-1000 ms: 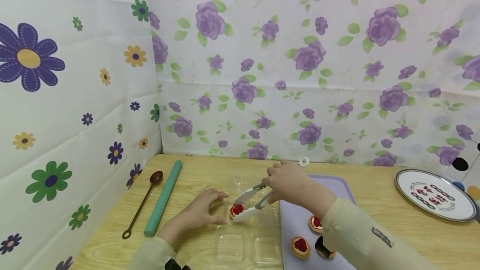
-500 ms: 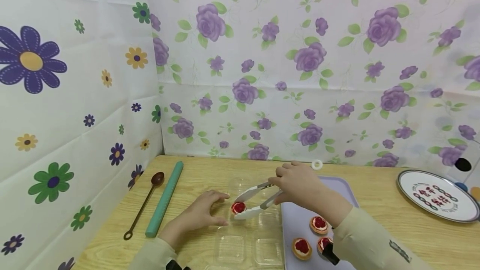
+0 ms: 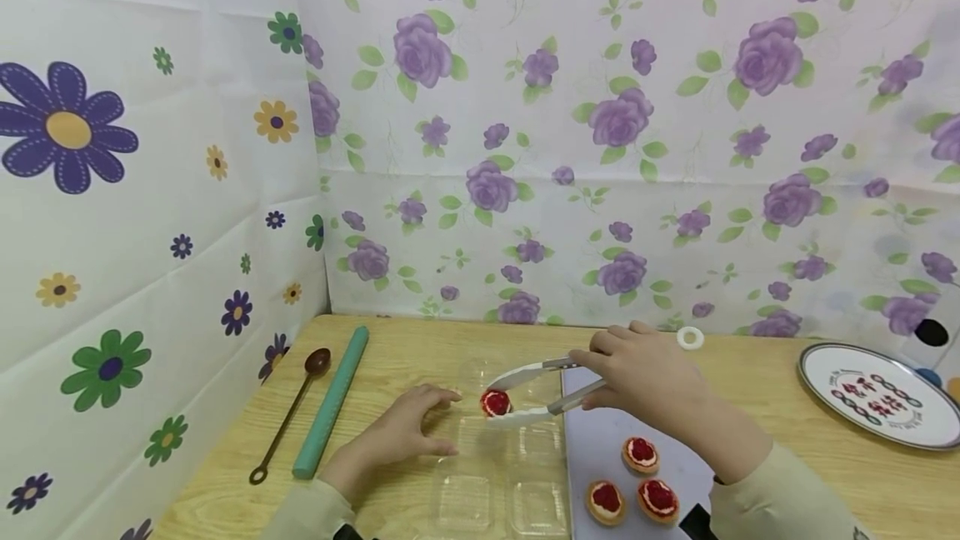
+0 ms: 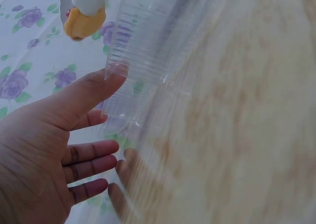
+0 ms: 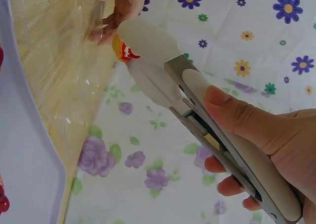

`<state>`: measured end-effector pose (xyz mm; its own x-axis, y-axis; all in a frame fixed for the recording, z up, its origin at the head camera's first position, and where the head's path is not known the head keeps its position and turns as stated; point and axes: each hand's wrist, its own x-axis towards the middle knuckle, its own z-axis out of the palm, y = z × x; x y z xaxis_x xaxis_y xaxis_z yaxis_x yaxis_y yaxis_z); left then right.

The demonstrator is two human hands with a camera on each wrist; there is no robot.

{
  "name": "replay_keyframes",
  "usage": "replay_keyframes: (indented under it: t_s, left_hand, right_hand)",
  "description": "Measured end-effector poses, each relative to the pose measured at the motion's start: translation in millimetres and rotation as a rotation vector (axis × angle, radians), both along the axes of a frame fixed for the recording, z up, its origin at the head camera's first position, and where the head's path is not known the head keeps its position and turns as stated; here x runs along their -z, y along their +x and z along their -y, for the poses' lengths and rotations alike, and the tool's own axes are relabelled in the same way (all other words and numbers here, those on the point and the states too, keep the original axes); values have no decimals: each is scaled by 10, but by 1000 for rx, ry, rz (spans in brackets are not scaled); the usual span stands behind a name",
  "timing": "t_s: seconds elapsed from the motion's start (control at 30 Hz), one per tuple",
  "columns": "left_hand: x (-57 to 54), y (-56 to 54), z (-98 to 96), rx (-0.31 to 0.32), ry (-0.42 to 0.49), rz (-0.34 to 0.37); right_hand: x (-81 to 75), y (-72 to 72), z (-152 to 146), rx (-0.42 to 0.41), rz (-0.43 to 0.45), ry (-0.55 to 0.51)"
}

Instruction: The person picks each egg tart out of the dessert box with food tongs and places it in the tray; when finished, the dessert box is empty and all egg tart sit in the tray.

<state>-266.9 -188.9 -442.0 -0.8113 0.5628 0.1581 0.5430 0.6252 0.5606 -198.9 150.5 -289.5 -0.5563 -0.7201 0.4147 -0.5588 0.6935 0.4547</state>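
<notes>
My right hand (image 3: 648, 365) grips a pair of tongs (image 5: 217, 130) with grey handles and white tips. Between the tips is a small tart (image 3: 496, 403) with red fruit on top; the wrist views show it raised above a clear plastic tray (image 3: 463, 500) with several square compartments. My left hand (image 3: 405, 423) stays at the tray's left side, fingers loosely extended. In the left wrist view its thumb (image 4: 101, 88) lies against the clear tray wall (image 4: 143, 41); whether the other fingers touch it I cannot tell.
Right of the clear tray, a lilac tray (image 3: 592, 457) bears 3 tarts (image 3: 658, 498). A teal rolling pin (image 3: 330, 402) and a brown spoon (image 3: 292, 411) lie at the left. A patterned plate (image 3: 825, 373) stands far right, and a white ring (image 3: 690, 338) shows beyond my right hand.
My right hand has moved right, carrying the tongs and tart rightward and slightly away from me. More tarts on the lilac tray are uncovered. The left hand has barely moved.
</notes>
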Motion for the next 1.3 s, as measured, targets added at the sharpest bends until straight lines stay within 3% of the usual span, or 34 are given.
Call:
replay_keyframes:
  t_s: [0.23,0.83,1.3]
  left_hand:
    - [3,28,-2,2,-6,14]
    - [-4,31,7,1,1,21]
    - [-12,31,6,2,1,28]
  right_hand:
    - [59,96,-175,-39,-28,-38]
    - [177,314,-669,-11,-85,-74]
    - [342,318,-923,7,-59,-57]
